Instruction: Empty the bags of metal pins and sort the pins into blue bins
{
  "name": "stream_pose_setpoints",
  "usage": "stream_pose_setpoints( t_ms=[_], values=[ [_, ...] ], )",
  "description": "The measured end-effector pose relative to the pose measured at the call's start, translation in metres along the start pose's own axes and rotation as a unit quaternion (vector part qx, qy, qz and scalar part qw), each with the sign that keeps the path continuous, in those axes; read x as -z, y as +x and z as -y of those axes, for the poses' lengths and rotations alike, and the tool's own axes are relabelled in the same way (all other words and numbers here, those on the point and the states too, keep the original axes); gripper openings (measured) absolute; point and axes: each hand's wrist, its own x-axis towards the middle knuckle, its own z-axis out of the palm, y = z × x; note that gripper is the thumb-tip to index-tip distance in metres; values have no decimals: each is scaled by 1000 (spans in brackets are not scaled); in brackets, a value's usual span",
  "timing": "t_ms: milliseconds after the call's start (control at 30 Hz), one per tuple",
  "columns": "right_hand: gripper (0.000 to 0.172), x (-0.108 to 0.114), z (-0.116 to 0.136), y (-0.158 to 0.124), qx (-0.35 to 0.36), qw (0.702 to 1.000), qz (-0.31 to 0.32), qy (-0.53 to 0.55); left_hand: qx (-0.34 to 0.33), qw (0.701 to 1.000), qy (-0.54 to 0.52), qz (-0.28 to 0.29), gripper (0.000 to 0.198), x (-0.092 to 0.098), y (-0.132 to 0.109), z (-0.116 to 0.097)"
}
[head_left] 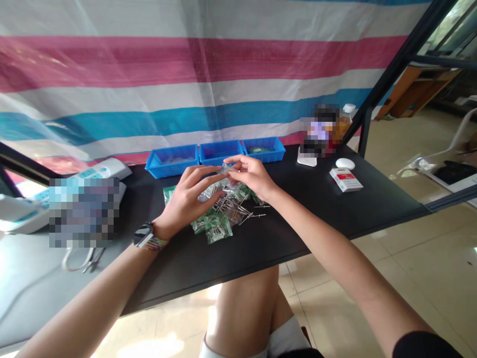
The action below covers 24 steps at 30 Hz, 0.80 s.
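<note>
Both my hands meet over a pile at the middle of the black table. My right hand (253, 176) pinches a small clear plastic bag (228, 169) between thumb and fingers. My left hand (192, 191), a dark watch on its wrist, reaches in from the left. Its fingers are stretched, the thumb stands apart, and the fingertips come up against the bag. Beneath lie loose metal pins (244, 214) with small collars, like blind rivets. Small green-tinted bags (218, 228) of such pins lie in front. The hands partly hide the pile.
Behind the pile stand three blue bins (173, 161) in a row; the right one holds small greenish bags. A white-and-red box (346, 180), a white oval object (345, 163) and a bottle (343, 124) stand right. At left are a power strip (89, 174) and cable (80, 263).
</note>
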Motion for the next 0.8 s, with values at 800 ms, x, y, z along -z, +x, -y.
stream_pose_setpoints(
  t_ms=[800],
  values=[
    [48, -10, 0, -6, -89, 993, 12, 82, 115, 984, -70, -119, 32, -2, -1, 3]
  ],
)
